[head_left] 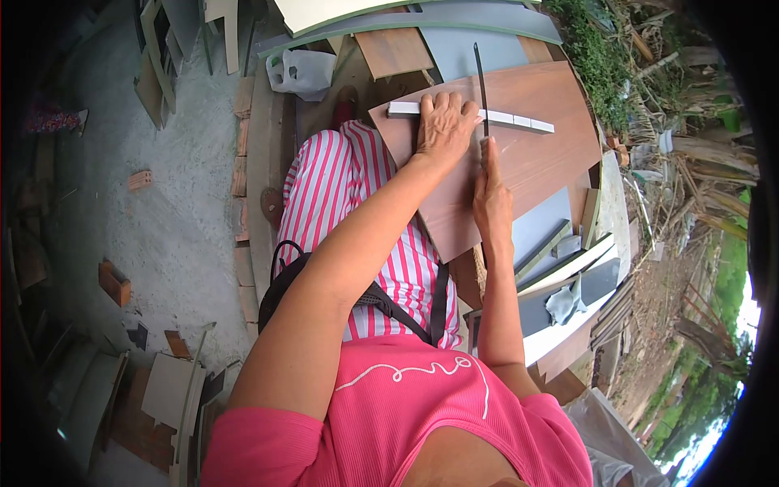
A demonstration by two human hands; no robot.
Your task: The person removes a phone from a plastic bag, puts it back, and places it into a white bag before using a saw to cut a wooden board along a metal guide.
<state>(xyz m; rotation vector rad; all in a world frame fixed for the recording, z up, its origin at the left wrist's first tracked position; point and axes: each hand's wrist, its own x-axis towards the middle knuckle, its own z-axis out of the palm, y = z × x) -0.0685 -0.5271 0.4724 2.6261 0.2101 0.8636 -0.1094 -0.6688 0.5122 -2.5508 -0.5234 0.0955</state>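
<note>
A brown wood-grain board [540, 162] lies in front of me. Across it rests a narrow white strip [519, 122] with dark cross marks. My left hand [446, 126] presses down on the strip near its left part, fingers curled over it. My right hand [492, 195] is closed round the handle of a thin dark saw-like blade [480, 81], which points away from me and crosses the strip just right of my left hand's fingertips. The handle is mostly hidden by my fingers.
A white plastic bag [301, 75] lies at the upper left of the board. Panels and strips [560, 260] are stacked beneath and right of it, with a grey cloth [566, 302] on them. Bricks [114, 283] lie on the concrete floor [174, 211]. Plants [600, 89] grow at the right.
</note>
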